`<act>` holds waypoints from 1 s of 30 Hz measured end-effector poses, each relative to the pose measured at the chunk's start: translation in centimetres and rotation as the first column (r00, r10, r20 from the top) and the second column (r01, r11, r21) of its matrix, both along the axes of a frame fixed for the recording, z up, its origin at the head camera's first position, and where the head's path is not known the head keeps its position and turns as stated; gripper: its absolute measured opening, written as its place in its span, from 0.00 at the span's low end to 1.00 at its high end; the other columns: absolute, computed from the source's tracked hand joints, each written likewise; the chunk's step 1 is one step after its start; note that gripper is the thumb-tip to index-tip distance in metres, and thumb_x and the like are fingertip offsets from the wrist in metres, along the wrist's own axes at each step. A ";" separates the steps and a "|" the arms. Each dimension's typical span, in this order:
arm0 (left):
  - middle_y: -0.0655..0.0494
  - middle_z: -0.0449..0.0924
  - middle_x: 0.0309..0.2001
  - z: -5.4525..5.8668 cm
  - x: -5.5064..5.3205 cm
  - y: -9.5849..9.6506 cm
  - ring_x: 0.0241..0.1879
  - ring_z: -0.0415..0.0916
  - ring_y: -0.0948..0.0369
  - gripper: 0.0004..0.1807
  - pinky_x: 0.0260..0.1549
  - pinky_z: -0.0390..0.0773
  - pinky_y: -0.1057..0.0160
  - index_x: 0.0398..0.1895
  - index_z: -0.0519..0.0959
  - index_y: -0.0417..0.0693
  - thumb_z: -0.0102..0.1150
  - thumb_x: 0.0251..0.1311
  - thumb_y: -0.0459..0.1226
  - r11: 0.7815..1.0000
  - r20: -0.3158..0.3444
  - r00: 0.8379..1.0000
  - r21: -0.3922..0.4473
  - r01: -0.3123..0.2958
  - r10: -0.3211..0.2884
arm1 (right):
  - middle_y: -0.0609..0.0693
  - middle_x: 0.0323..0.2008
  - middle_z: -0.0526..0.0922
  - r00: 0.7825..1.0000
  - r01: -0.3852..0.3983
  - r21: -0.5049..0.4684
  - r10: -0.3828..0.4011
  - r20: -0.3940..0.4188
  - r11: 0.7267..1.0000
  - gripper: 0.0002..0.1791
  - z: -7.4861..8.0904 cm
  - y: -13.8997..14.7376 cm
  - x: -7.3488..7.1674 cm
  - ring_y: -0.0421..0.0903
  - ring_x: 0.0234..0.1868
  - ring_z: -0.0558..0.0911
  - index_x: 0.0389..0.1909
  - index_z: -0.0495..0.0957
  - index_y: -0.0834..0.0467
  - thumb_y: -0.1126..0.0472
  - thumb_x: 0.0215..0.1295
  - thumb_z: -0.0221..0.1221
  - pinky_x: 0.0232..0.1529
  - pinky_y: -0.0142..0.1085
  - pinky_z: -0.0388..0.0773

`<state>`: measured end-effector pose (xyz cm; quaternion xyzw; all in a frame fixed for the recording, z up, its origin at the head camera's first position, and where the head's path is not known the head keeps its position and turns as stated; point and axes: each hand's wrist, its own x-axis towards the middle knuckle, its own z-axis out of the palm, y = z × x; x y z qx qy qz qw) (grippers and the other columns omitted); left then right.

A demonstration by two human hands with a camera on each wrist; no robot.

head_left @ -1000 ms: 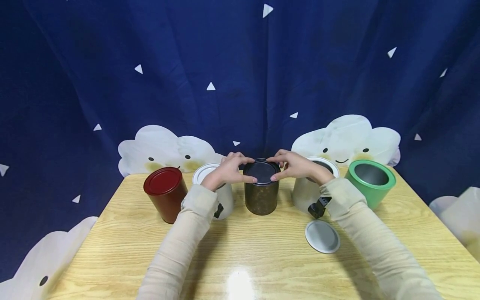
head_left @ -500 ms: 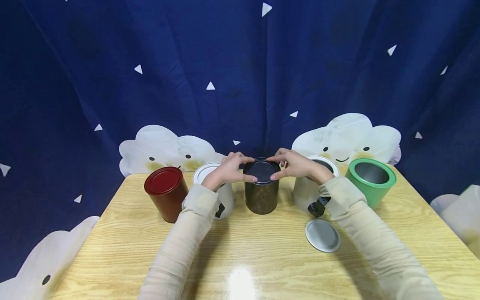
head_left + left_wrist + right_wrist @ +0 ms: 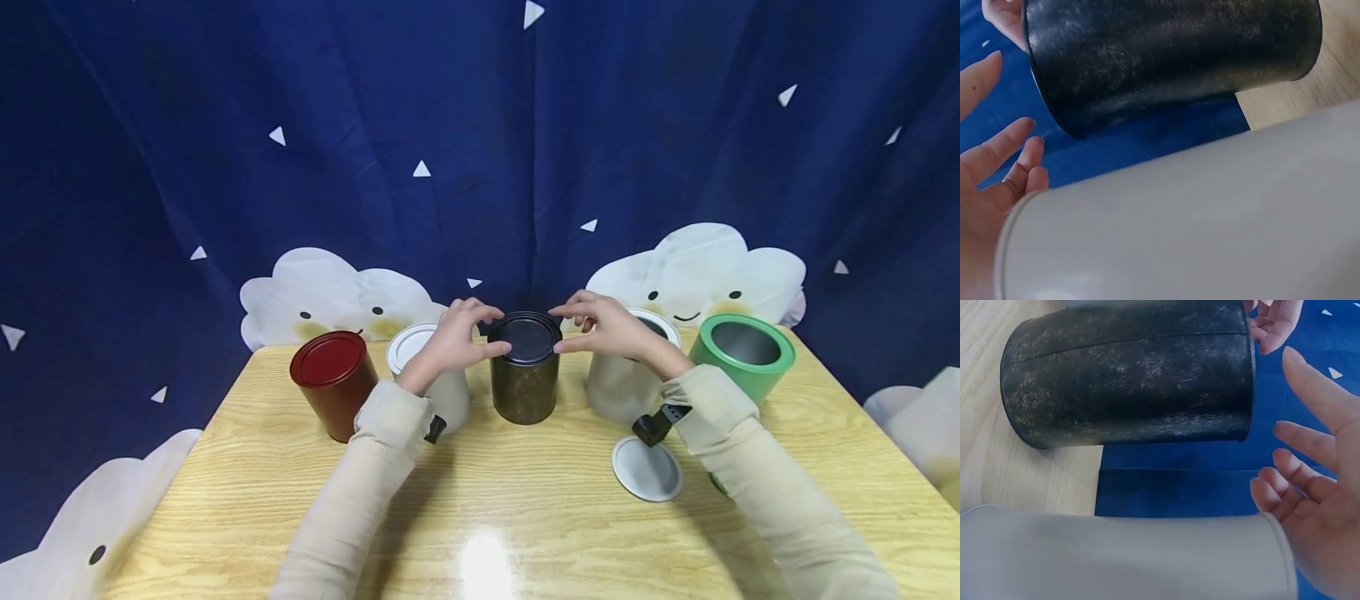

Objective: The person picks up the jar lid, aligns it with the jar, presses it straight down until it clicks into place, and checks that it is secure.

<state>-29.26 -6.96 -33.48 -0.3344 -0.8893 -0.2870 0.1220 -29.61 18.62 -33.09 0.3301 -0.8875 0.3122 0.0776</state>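
A dark, mottled can stands upright mid-table, topped by a black lid. To its left is my left hand, thumb and fingers spread, with fingertips right at the lid's rim. My right hand hovers at the other side, thumb and index finger parted and a small gap from the rim. In the right wrist view, the fingers are loosely extended and hold nothing. The left wrist view likewise has the fingers spread beside the dark can.
A red lidded can and a white lidded can stand left. Right are an uncovered whitish can and a green can. A silver lid lies in front; a green edge peeks from under the right sleeve.
Both hands have come away from the black lid they were touching. My right hand has drawn outward to the right, exposing a bit of green under the sleeve. The dark can stays put.
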 end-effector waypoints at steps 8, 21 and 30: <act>0.46 0.74 0.35 -0.2 1.2 -0.1 0.37 0.65 0.54 0.19 0.40 0.63 0.57 0.40 0.78 0.39 0.67 0.45 0.40 0.994 -0.023 0.998 0.089 0.055 -0.053 | 0.49 0.32 0.74 0.993 -0.029 -0.028 0.026 -0.113 0.999 0.25 0.2 1.0 1.5 0.44 0.24 0.72 0.46 0.78 0.65 0.61 0.44 0.70 0.26 0.31 0.69; 0.47 0.75 0.33 -0.2 3.7 0.1 0.37 0.67 0.52 0.20 0.40 0.64 0.58 0.41 0.77 0.38 0.68 0.43 0.38 0.968 -0.094 0.985 0.191 0.162 -0.146 | 0.44 0.26 0.71 0.974 -0.059 -0.098 0.036 -0.225 0.993 0.24 0.2 2.4 5.0 0.46 0.25 0.72 0.41 0.77 0.63 0.66 0.39 0.71 0.27 0.32 0.71; 0.45 0.74 0.35 -0.4 5.2 0.2 0.40 0.69 0.48 0.25 0.42 0.66 0.57 0.47 0.74 0.39 0.68 0.44 0.38 0.962 -0.035 0.984 0.208 0.176 -0.173 | 0.41 0.28 0.71 0.984 -0.037 -0.067 0.024 -0.179 0.997 0.25 0.4 3.8 6.9 0.41 0.30 0.70 0.43 0.75 0.60 0.65 0.39 0.71 0.30 0.30 0.69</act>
